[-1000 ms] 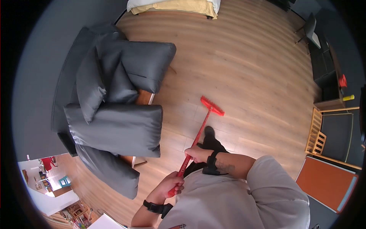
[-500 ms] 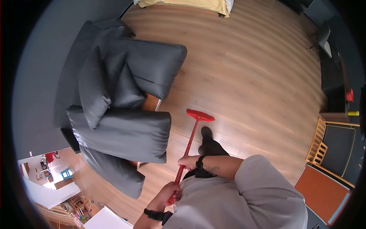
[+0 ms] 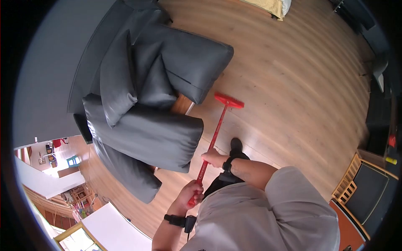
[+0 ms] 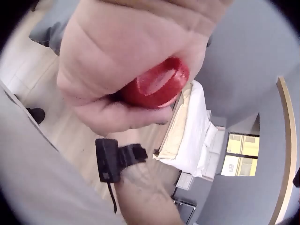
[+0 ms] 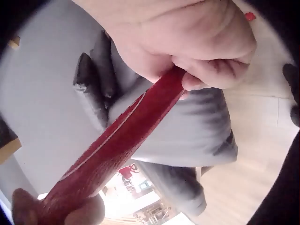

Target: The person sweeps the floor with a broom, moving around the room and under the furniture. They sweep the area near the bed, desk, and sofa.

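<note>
A red broom with a long red handle (image 3: 216,133) slants up over the wooden floor, its head (image 3: 229,101) lying on the boards near the sofa's corner. My left hand (image 3: 189,195) grips the handle's lower end near the waist; in the left wrist view, that hand (image 4: 126,61) is curled round the red end cap (image 4: 161,84). Farther up the handle, my right hand (image 3: 215,158) holds it with curled fingers. The right wrist view shows the right hand (image 5: 197,42) round the red shaft (image 5: 126,126), with fingertips of the left hand (image 5: 61,211) at the lower end.
A dark grey sofa (image 3: 146,134) with loose cushions stands at the left. Bare floor (image 3: 289,96) spreads to the right of the broom. A wooden-framed chair (image 3: 347,180) and an orange panel (image 3: 349,228) are at the right. A white table (image 3: 111,230) is at lower left.
The broom head first came nearer the feet and leftward, then moved away again toward the sofa's corner. The head view has turned, so the sofa appears tilted. Both hands have kept their grip.
</note>
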`<state>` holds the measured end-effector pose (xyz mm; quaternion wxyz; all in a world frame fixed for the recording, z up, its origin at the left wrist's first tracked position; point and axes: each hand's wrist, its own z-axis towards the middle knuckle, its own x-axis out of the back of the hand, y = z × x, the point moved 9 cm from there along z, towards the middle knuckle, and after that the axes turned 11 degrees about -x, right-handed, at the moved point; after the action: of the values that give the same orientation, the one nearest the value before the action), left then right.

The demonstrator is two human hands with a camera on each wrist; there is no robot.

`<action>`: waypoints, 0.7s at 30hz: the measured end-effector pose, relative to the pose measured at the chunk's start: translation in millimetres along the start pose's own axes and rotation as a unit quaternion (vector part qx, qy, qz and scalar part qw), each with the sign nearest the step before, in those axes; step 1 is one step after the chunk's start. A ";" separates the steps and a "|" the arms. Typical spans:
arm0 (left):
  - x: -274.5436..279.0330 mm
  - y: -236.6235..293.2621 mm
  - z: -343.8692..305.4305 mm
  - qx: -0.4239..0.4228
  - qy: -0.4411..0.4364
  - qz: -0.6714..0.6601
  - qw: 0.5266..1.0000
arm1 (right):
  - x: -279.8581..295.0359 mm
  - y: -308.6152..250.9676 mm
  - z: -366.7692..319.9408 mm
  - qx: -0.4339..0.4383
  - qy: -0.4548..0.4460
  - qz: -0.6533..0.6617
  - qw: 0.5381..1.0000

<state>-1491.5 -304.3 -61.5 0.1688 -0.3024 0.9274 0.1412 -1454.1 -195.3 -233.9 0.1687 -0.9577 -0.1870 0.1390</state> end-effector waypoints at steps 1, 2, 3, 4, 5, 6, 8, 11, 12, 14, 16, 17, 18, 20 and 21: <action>-5.2 0.4 3.6 0.001 0.002 -0.003 1.000 | 1.8 -4.6 7.9 0.008 -0.027 -0.012 1.000; -8.5 0.7 8.0 -0.006 0.031 0.007 0.999 | 4.3 -8.9 13.0 0.000 -0.024 -0.057 0.998; -10.5 0.6 10.8 -0.011 0.060 0.019 0.998 | 4.7 -10.6 16.2 -0.008 -0.022 -0.100 0.995; -13.6 -3.3 12.1 0.005 0.071 0.009 0.997 | 1.6 -10.1 18.8 -0.011 -0.024 -0.098 0.995; -16.6 -6.5 12.8 0.011 0.073 0.010 0.997 | -3.8 -6.2 20.5 -0.023 -0.031 -0.114 0.993; -21.1 -15.5 11.2 0.039 0.079 -0.043 0.995 | -6.5 0.1 19.8 -0.036 -0.038 -0.129 0.990; -29.8 -34.5 7.9 0.124 0.074 -0.173 0.974 | -27.3 -10.3 14.0 0.194 -0.075 -0.338 0.918; -31.2 -55.2 -0.3 0.162 0.069 -0.189 0.966 | -67.7 13.3 -5.2 0.422 -0.136 -0.501 0.743; -33.0 -55.8 -3.3 0.159 0.055 -0.182 0.969 | -66.9 17.7 -6.8 0.417 -0.130 -0.499 0.749; -41.5 -48.5 -13.5 0.139 0.040 -0.141 0.979 | -67.6 6.5 -33.6 0.413 -0.122 -0.499 0.752; -47.7 -39.2 -21.7 0.120 0.025 -0.093 0.988 | -28.3 24.8 -12.6 0.014 -0.052 -0.218 0.974; -48.5 -31.4 -23.1 0.098 0.014 -0.023 0.995 | -26.2 29.3 -7.1 0.019 -0.047 -0.216 0.975; -48.2 -25.7 -23.4 0.075 0.001 0.049 0.996 | -34.6 2.9 -17.4 0.254 -0.029 -0.359 0.897; -42.6 -26.9 -16.9 0.069 -0.062 0.109 0.990 | -14.6 -0.8 -28.6 0.092 0.001 -0.257 0.962; -44.3 -28.9 -16.0 0.064 -0.119 0.159 0.978 | -9.6 -11.3 -43.2 0.095 0.013 -0.249 0.964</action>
<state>-1443.8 -309.8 -34.0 0.2723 -0.1210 0.9441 0.1411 -1452.0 -201.0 -188.6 0.2902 -0.8623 -0.4034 0.0972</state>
